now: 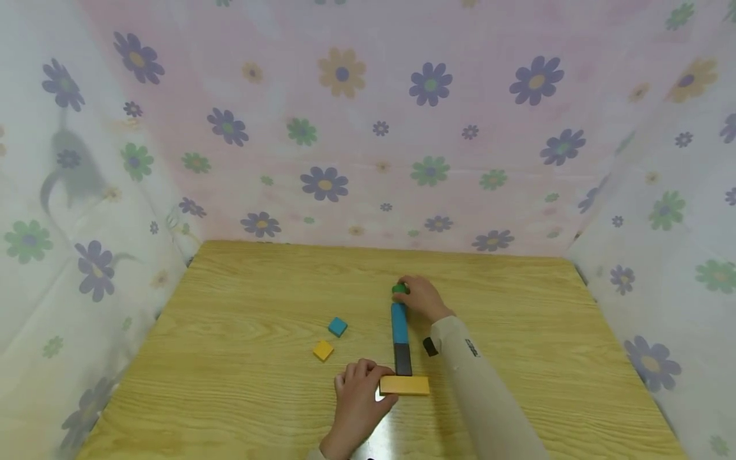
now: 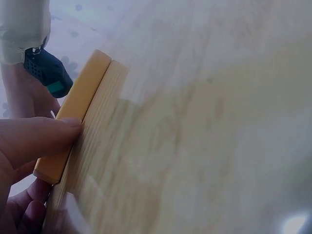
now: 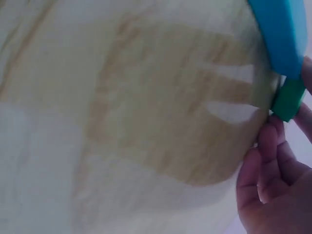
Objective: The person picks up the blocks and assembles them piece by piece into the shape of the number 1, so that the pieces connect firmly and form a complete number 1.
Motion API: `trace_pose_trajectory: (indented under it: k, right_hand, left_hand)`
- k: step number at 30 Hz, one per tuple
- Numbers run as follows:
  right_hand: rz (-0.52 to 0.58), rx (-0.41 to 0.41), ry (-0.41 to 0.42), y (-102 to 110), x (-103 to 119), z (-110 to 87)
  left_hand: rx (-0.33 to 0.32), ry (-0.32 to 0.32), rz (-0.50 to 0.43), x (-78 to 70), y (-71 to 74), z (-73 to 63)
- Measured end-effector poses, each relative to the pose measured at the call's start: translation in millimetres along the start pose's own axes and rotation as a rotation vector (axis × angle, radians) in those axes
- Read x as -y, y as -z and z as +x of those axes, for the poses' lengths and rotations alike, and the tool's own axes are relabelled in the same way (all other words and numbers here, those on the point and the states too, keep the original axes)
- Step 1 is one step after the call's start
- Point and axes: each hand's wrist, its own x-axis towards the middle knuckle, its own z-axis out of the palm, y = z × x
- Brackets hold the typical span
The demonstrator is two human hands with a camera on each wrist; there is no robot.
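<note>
At the head view's lower centre, the left hand (image 1: 359, 395) grips the yellow bar (image 1: 405, 385) by one end; higher in frame, the right hand (image 1: 424, 299) pinches the green block (image 1: 398, 289) next to the blue bar (image 1: 399, 324).

We see the bare left hand (image 1: 358, 401) low in the head view, its fingers (image 1: 365, 367) and thumb (image 2: 41, 140) bent in a pinch. The bare right hand (image 1: 424, 298) reaches farther forward, pinching too, its forearm (image 1: 485, 390) slanting in from lower right inside a cream fabric sleeve (image 1: 500, 415).
</note>
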Motion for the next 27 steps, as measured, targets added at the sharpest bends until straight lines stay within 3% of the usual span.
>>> trace_pose_trajectory:
  k: [8, 14, 27]
  right_hand:
    - [0.159, 0.044, 0.026, -1.3, -14.1, -2.4]
    - [0.263, 0.05, 0.058, -3.1, -25.8, -5.0]
    - [0.316, 0.048, 0.081, -5.0, -32.1, -6.7]
  left_hand:
    - [-0.033, -0.019, 0.013, 1.2, -2.4, 0.4]
    - [-0.008, -0.001, 0.014, 0.6, -2.5, 0.5]
    - [-0.007, -0.004, 0.027, 1.2, -4.3, 1.1]
